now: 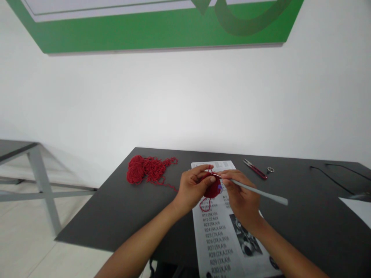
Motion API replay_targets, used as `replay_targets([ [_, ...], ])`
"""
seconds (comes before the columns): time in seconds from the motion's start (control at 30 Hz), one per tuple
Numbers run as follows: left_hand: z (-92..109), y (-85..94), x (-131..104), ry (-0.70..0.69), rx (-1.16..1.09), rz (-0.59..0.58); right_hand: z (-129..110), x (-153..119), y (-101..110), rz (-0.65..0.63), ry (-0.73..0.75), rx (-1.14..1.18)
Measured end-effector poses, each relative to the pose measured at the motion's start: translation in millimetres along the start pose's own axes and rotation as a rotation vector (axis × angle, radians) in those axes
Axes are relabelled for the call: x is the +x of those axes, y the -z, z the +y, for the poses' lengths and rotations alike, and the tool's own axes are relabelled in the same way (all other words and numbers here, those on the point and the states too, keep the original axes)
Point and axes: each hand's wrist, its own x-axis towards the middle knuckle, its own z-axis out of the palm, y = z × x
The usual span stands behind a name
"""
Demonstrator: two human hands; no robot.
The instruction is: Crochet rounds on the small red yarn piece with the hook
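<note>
My left hand (194, 184) pinches a small piece of dark red crochet (213, 189), with red yarn running up over the raised fingers. A purple stitch marker (219, 188) shows on the piece's right edge, and a loop of red yarn hangs below it. In my right hand (242, 197) is a crochet hook (261, 192) with a grey handle, held like a pen. The hook's thin metal tip meets the top edge of the crochet piece. Beneath both hands lies a printed pattern sheet (214, 239) with rows of text and a photo.
A ball of red yarn (135, 170) with a loose tangle sits at the left of the dark table (127, 216). Red-handled snips (255, 168) and a small metal ring (270, 170) lie at the back right. Glasses (339, 181) and white paper (359, 208) are far right.
</note>
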Motion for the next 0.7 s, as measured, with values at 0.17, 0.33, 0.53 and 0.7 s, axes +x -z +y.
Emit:
replay_targets([
  [0.17, -2.4, 3.0, -2.1, -0.196, 0.29, 0.041, 1.6, -2.6, 1.0, -0.053, 0.092, -0.126],
  [0.33, -7.0, 6.2, -1.5, -0.39, 0.517, 0.066, 4.3, -4.5, -0.1, -0.152, 0.185, -0.223],
  [0.53, -7.2, 3.5, 1.6, -0.3, 0.383, 0.07, 3.4, -1.7, 1.0, -0.116, 0.251, -0.196],
  [0.7, -6.4, 2.7, 3.2, -0.208, 0.258, 0.033, 1.4, 0.9, 3.4, -0.074, 0.146, -0.171],
])
